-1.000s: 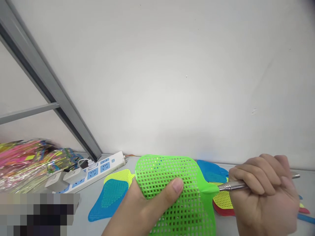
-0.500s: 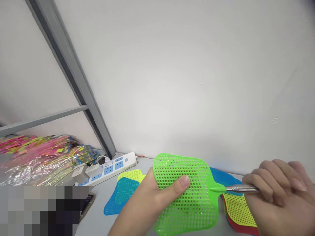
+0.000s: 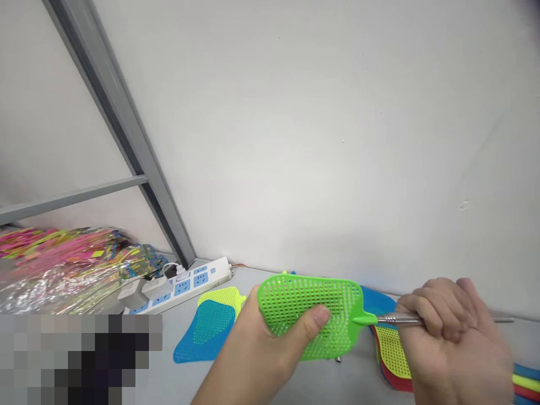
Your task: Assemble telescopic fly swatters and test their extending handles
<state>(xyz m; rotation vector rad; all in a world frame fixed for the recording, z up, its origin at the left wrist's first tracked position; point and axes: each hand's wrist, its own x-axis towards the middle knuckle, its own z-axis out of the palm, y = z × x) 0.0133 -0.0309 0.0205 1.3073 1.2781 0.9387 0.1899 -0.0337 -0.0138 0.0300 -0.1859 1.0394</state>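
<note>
A green fly swatter point(image 3: 337, 332) with a perforated head is held out between my two hands. My left hand point(image 3: 274, 343) grips the head, thumb on the near face and the other fingers hidden behind it. My right hand point(image 3: 447, 326) is wrapped round the metal rod point(image 3: 405, 319) that joins the green neck, and the rod's thin end sticks out past the hand on the right. Behind and below my right hand lies a stack of swatter heads, with a yellow head point(image 3: 392, 351) on top. A blue head point(image 3: 375, 299) lies behind the green one.
A blue swatter head point(image 3: 205, 332) and a yellow one point(image 3: 225, 295) lie on the grey table point(image 3: 164, 371). A white power strip point(image 3: 206, 275) with plugs stands by the wall. Colourful items in clear plastic point(image 3: 71, 270) are heaped left, beside a grey metal frame point(image 3: 122, 112).
The green head has tilted and looks shorter from top to bottom. My right hand has moved a little left, and the rod's end now shows beyond it.
</note>
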